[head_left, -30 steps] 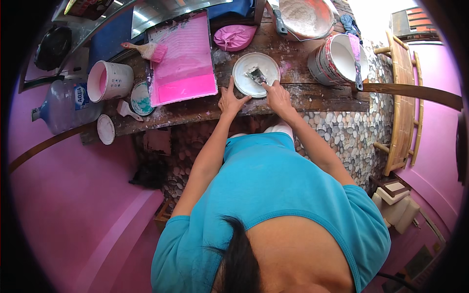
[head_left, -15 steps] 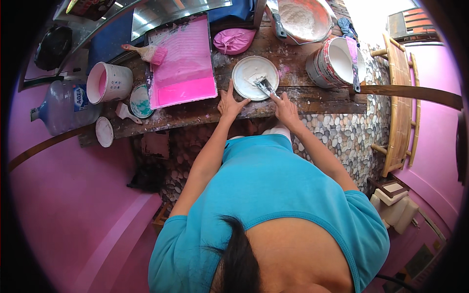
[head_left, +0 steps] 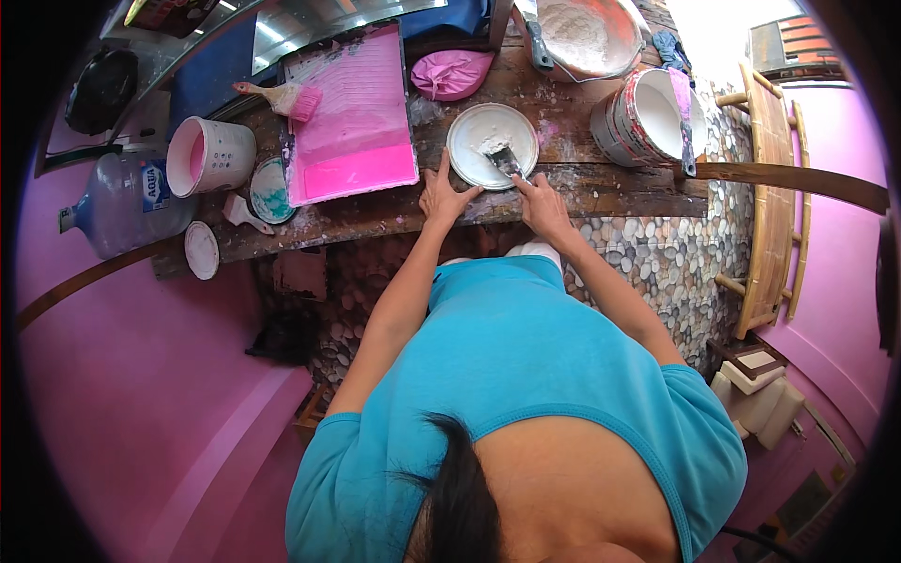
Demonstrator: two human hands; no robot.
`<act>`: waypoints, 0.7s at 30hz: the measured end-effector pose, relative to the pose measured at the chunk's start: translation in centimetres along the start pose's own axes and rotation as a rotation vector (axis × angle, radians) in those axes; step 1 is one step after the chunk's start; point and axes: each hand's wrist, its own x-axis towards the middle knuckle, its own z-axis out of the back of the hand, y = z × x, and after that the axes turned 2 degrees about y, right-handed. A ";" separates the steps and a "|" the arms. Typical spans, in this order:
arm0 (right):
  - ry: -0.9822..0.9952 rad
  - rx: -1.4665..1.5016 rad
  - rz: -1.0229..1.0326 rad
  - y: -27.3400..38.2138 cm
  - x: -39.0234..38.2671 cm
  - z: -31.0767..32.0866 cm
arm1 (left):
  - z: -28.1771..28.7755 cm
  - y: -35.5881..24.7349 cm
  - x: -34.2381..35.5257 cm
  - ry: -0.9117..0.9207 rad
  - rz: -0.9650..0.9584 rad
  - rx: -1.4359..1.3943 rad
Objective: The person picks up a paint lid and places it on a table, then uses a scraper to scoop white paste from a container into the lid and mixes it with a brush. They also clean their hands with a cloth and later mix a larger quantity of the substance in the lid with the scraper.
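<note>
A round white lid (head_left: 481,131) smeared with white paste lies on a worn wooden plank (head_left: 582,188). My left hand (head_left: 443,194) rests on the plank with fingers spread, touching the lid's near rim. My right hand (head_left: 542,201) is closed on the handle of a small putty knife (head_left: 505,161), whose blade lies in the paste on the lid.
A pink paint tray (head_left: 355,122), a brush (head_left: 282,97), a white cup of pink paint (head_left: 208,155), a water jug (head_left: 122,199), small lids (head_left: 201,249), a pink cloth (head_left: 452,73), a powder basin (head_left: 584,33) and a white paint bucket (head_left: 648,113) crowd the plank. A wooden ladder (head_left: 768,206) lies at right.
My right hand has drawn the putty knife back and forth across the lid, and it now sits near the lid's lower right. My left hand stays at the rim.
</note>
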 end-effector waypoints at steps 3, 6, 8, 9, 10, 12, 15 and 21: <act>0.053 0.010 -0.023 0.1 1.0 1.9 | 0.4 -0.1 0.3 0.019 0.000 -0.017; -0.066 0.058 0.030 0.7 3.3 1.8 | 0.1 0.1 0.2 0.021 -0.008 -0.038; -0.060 0.024 0.010 1.3 4.7 1.2 | 0.1 -0.1 0.3 0.011 -0.013 -0.028; -0.051 -0.012 -0.005 1.5 5.0 0.8 | 0.1 -0.2 0.3 0.020 -0.007 -0.025; -0.049 -0.011 -0.006 1.6 4.9 0.5 | 0.1 -0.2 0.2 0.029 -0.002 -0.023; -0.004 -0.121 -0.019 2.0 4.2 0.1 | 0.0 -0.3 0.2 0.003 -0.006 -0.007; 0.064 -0.164 0.024 2.2 2.7 1.2 | 0.0 0.2 0.2 -0.004 0.004 -0.005; -0.006 -0.149 0.009 3.1 5.5 3.3 | 0.4 -0.4 0.2 0.021 0.010 -0.025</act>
